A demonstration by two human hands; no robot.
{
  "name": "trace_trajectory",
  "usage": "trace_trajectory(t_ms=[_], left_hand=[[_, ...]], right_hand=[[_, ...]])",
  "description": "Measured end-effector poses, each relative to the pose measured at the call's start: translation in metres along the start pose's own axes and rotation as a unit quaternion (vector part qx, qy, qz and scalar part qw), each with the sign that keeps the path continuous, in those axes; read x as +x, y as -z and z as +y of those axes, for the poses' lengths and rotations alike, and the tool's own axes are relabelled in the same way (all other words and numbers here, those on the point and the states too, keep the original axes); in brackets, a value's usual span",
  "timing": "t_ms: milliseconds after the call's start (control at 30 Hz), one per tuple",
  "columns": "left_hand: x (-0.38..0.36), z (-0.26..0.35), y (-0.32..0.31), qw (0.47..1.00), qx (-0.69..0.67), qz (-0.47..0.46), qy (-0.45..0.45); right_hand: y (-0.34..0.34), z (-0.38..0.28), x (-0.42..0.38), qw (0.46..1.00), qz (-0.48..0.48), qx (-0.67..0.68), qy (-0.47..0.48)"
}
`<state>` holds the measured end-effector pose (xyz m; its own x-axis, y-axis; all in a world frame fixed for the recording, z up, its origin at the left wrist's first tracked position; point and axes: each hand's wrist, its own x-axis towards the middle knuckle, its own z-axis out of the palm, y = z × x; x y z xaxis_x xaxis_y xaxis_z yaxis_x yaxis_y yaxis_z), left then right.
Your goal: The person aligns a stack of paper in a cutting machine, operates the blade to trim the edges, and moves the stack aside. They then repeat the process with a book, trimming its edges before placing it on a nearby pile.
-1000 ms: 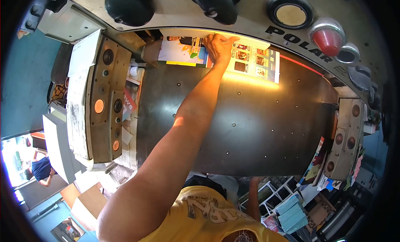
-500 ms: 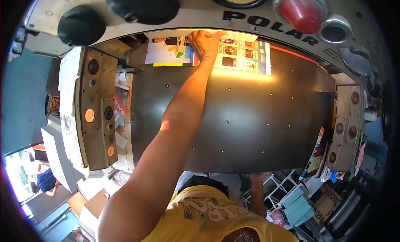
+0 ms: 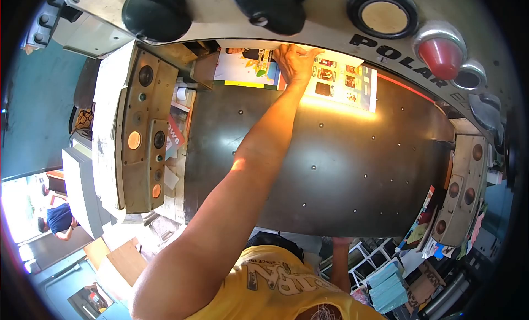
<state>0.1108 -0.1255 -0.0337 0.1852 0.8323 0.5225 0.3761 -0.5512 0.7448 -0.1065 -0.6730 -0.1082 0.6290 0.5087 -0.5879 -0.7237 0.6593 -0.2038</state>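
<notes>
My left hand point(image 3: 295, 61) reaches far forward across the dark metal table point(image 3: 341, 171) of a Polar paper cutter. It lies on a stack of printed colour sheets point(image 3: 344, 83) at the back of the table, just under the machine's head. The fingers curl over the stack's far edge. The left half of the stack point(image 3: 242, 69) shows a blue and yellow print. My right forearm point(image 3: 337, 262) hangs down at the table's front edge, and its hand is hidden there.
A red button point(image 3: 441, 55) and black knobs point(image 3: 157, 14) sit on the machine head above. Control panels with round buttons flank the table at left point(image 3: 144, 138) and right point(image 3: 460, 193). Stacks of blue paper point(image 3: 386, 284) lie low right. Another person point(image 3: 55, 221) stands far left.
Only the view has swayed left, then back. My left hand stays on the same spot of the sheets, and the stack has not visibly shifted.
</notes>
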Motion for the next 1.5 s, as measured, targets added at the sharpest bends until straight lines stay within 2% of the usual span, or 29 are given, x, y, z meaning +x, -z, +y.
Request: trace_trajectory(t_ms=[333,467,500,567,767,867,967,1000,1067,1167,1233,1267,1367,1400,1500], left_hand=[[0.003,0.0,0.001,1.0,-0.012,0.01,0.003],[0.008,0.003,0.001,0.996,-0.031,0.056,-0.054],[0.008,0.001,0.002,0.997,-0.048,0.035,-0.056],[0.009,0.001,0.0,0.996,-0.05,0.055,-0.048],[0.011,0.01,0.01,0.994,-0.023,0.056,-0.093],[0.004,0.004,0.005,1.0,-0.009,0.002,-0.023],[0.0,0.0,0.002,1.0,0.004,-0.001,0.005],[0.002,0.002,0.002,1.0,0.011,0.009,0.014],[0.003,-0.002,0.007,0.998,-0.004,-0.054,0.028],[0.008,-0.007,0.018,0.987,-0.039,-0.149,0.054],[0.009,-0.016,0.023,0.974,-0.079,-0.208,0.053],[0.011,-0.005,0.038,0.968,-0.025,-0.248,0.031],[0.009,-0.005,0.058,0.932,-0.089,-0.347,0.053],[0.003,-0.005,0.064,0.934,-0.064,-0.351,0.039],[-0.011,-0.004,0.083,0.942,-0.017,-0.312,-0.119]], right_hand=[[0.008,-0.002,0.004,0.998,0.047,-0.033,0.031],[-0.001,-0.001,-0.001,0.996,0.068,-0.033,0.041],[0.004,-0.002,-0.002,0.996,0.076,-0.031,0.043],[0.013,-0.004,0.0,0.994,0.091,-0.028,0.045],[0.022,-0.008,-0.002,0.999,0.041,-0.005,0.012],[0.028,-0.011,-0.004,1.0,0.006,-0.003,-0.004],[0.01,-0.01,-0.008,0.992,0.125,0.012,0.022],[0.01,-0.01,-0.008,0.994,0.105,-0.003,0.028],[0.016,-0.011,-0.004,0.997,0.059,-0.034,0.038],[-0.019,-0.009,-0.015,0.998,0.061,-0.015,0.032],[0.009,-0.014,-0.012,0.999,0.028,0.013,0.024],[0.023,-0.012,-0.009,0.999,0.014,0.029,0.019],[0.029,-0.01,-0.003,0.992,0.108,0.046,0.048],[0.033,-0.011,-0.004,0.994,0.091,0.055,0.032],[0.036,-0.013,-0.002,0.996,0.056,0.07,0.02]])
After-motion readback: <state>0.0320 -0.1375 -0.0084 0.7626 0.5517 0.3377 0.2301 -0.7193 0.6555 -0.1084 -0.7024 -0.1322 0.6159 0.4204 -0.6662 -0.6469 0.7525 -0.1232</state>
